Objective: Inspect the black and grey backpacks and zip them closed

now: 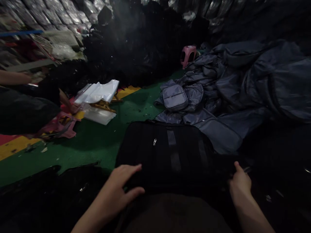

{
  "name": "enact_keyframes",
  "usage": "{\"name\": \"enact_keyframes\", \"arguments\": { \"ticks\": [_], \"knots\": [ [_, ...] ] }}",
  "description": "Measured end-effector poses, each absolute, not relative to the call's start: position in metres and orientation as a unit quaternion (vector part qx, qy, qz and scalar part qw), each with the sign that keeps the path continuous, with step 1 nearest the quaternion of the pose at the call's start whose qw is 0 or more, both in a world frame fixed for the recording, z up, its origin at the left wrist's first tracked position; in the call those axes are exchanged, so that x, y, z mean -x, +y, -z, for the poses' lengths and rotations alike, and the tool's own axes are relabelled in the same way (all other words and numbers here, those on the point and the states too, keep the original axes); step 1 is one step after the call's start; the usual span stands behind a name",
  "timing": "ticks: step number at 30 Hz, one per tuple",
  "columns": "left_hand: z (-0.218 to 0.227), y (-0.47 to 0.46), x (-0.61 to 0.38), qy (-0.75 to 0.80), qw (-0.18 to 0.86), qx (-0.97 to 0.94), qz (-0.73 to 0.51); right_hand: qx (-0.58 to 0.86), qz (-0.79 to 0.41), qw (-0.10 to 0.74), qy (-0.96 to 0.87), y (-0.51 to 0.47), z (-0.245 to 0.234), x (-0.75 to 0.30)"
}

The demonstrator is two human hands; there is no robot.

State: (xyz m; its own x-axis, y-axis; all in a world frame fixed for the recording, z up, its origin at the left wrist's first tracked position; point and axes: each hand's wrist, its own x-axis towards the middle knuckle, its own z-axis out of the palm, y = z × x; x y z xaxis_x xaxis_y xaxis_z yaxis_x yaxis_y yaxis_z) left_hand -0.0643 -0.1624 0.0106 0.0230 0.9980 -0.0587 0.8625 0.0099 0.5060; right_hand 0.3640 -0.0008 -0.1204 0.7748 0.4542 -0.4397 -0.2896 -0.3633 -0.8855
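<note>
A black bag [150, 155] with a small silver zipper pull lies flat in front of me, over my lap. At its near left corner is my left hand [123, 184], with thumb and fingers spread apart, resting against the fabric. My right hand [240, 183] is at the bag's right end, thumb upward and fingers curled in on the dark fabric; shadow hides most of those fingers. The bag's near side merges into darkness, so its lower edge cannot be made out.
Grey-blue bags [218, 90] are heaped at the right, beside a pink stool [188, 55]. Clear plastic bags [97, 92] lie on the left. Another person's arm [14, 78] reaches in there. Dark bags [73, 187] cover the near-left green floor [85, 145]. Wrapped packs [60, 14] line the back.
</note>
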Motion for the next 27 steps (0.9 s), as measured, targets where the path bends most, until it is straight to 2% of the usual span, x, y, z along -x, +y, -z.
{"name": "enact_keyframes", "arguments": {
  "ticks": [2,4,8,13,17,21,24,27],
  "knots": [
    [-0.003,-0.164,0.045,0.644,0.242,-0.718,-0.109,0.741,-0.325,0.585,-0.058,-0.001,0.124,-0.367],
    [0.011,-0.172,0.033,0.641,0.212,-0.731,-0.092,0.727,-0.319,0.603,-0.073,-0.002,0.127,-0.370],
    [0.040,-0.201,0.031,0.638,0.145,-0.742,-0.146,0.713,-0.317,0.621,-0.076,-0.003,0.130,-0.373],
    [0.056,-0.223,0.033,0.652,0.166,-0.719,-0.174,0.702,-0.328,0.629,-0.061,-0.002,0.128,-0.374],
    [0.043,-0.217,0.031,0.642,0.198,-0.719,-0.176,0.689,-0.322,0.644,-0.082,0.000,0.124,-0.376],
    [0.004,-0.180,0.048,0.631,0.281,-0.698,-0.191,0.669,-0.303,0.667,-0.125,0.004,0.112,-0.379],
    [-0.013,-0.131,0.078,0.726,0.185,-0.607,-0.265,0.661,-0.263,0.681,-0.176,0.005,0.096,-0.378],
    [0.003,-0.080,0.109,0.825,0.138,-0.488,-0.249,0.657,-0.219,0.683,-0.234,0.004,0.074,-0.371]
  ]
}}
